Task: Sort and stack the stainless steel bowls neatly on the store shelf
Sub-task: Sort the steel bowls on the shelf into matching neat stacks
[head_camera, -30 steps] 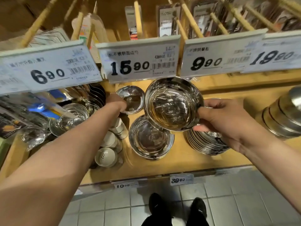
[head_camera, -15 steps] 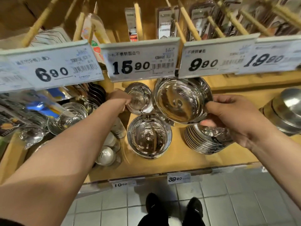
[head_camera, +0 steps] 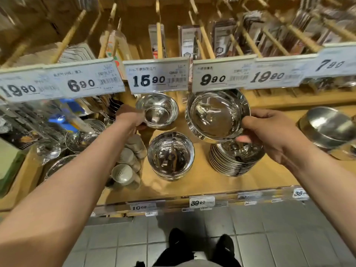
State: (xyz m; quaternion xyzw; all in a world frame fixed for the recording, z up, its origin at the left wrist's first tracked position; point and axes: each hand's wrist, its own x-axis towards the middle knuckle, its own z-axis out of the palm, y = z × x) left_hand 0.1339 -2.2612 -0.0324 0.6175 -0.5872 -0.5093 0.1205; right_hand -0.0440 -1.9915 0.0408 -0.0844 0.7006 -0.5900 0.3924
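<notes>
My left hand (head_camera: 129,118) grips the rim of a small steel bowl (head_camera: 158,110), held above the wooden shelf (head_camera: 192,182). My right hand (head_camera: 269,135) pinches the rim of a larger steel bowl (head_camera: 215,114), tilted toward me, above a stack of shallow steel bowls (head_camera: 234,160). Between the two hands, a short stack of deep steel bowls (head_camera: 170,156) stands on the shelf.
Price tags (head_camera: 158,78) hang on a rail just above the held bowls. White strainer cups (head_camera: 123,172) lie left of the deep stack. Glass and steel ware (head_camera: 82,135) crowd the far left. Big steel containers (head_camera: 327,128) sit at right. Tiled floor below.
Both hands have lifted their bowls a little higher and apart; the small bowl now tilts more upright, and the large bowl has shifted right over the shallow stack.
</notes>
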